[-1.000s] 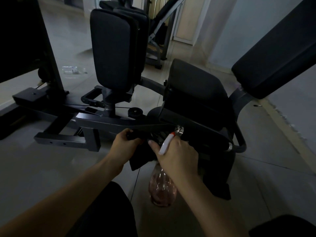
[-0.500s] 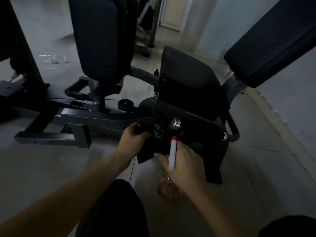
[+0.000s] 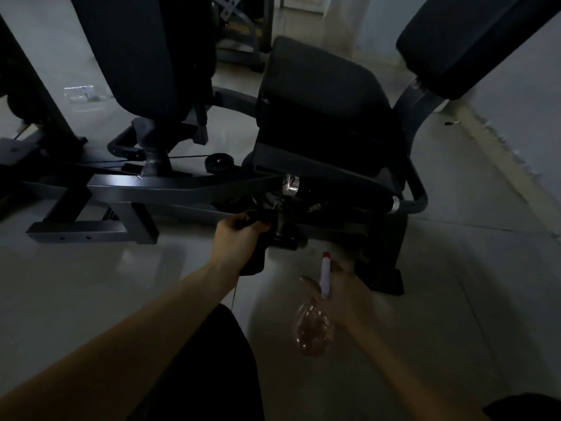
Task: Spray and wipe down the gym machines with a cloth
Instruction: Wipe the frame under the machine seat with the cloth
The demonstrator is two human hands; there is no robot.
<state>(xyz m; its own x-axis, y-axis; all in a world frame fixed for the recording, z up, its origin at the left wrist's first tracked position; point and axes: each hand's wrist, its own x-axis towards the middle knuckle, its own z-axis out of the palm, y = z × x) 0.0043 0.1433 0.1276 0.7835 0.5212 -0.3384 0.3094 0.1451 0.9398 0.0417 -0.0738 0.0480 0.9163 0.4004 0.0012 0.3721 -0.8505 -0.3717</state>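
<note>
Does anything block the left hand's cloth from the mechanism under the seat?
Nothing visible does. The left hand holds the cloth right at the mechanism under the seat; the spray bottle in the right hand hangs lower, clear of it.

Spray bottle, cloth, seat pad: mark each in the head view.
spray bottle (image 3: 314, 328): head view, on its clear pinkish body.
cloth (image 3: 255, 259): head view, on the dark fold hanging lowest.
seat pad (image 3: 321, 95): head view, on the middle of its top face.
</note>
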